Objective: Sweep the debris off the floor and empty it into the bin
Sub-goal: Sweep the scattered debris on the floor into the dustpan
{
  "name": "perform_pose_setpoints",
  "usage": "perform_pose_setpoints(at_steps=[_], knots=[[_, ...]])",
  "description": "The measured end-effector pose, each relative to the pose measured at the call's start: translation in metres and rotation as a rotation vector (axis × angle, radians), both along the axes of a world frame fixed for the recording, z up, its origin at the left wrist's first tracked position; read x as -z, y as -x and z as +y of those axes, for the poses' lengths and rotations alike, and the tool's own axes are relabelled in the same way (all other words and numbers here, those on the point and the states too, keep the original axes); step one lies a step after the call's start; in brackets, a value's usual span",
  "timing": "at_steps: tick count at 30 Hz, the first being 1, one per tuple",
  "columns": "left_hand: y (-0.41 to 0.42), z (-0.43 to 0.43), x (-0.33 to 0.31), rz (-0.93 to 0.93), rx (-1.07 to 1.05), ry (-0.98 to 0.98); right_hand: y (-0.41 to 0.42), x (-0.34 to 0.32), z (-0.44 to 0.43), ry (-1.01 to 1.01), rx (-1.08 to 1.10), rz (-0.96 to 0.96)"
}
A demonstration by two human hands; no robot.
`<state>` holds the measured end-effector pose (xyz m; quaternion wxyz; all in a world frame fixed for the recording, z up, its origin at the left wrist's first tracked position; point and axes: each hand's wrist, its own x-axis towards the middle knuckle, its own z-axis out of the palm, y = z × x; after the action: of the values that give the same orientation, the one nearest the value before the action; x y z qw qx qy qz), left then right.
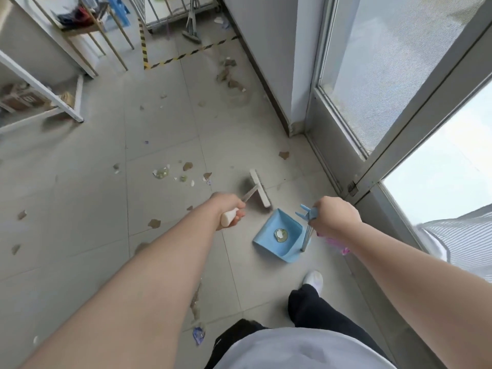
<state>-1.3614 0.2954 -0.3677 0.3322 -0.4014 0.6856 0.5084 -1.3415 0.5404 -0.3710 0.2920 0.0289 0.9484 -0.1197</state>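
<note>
sweep is early, mostly undone. left hand [231, 209] is closing its fingers around the pale grip of the broom [259, 188], head sitting on the tile just beside the mouth of the blue dustpan [277, 235]. right hand [336, 217] is wrapping fully around the top of the dustpan's upright handle, pan resting flat on the floor [93, 209]. only one small clump is lying in the pan. rest of the debris [170, 173] is sitting scattered: a cluster just left of the broom head, brown scraps [228, 75] further up along the wall, loose bits near the person's feet and off to the left. bin isn't showing in view, so emptying is looking a long way off. in the way: white shelf frame [64, 102] at left, wooden rack legs [106, 35] beyond, a squeegee mop [192, 27] leaning past the hazard tape [186, 54], glass door [399, 75] tight on the right.
</note>
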Motion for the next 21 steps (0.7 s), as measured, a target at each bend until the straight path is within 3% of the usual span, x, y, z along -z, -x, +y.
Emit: perform_pose_setpoints(at_steps=[12,17,21], knots=[[0.124,0.098,0.007,0.011,0.319,-0.033,0.072,0.006,0.053,0.057,0.060,-0.128],[0.174,0.098,0.027,-0.004,0.403,-0.030,0.105,0.003,0.053,0.044,0.067,-0.097],[0.216,0.068,0.036,-0.044,0.351,-0.038,0.142,-0.005,0.030,0.024,0.066,-0.090]])
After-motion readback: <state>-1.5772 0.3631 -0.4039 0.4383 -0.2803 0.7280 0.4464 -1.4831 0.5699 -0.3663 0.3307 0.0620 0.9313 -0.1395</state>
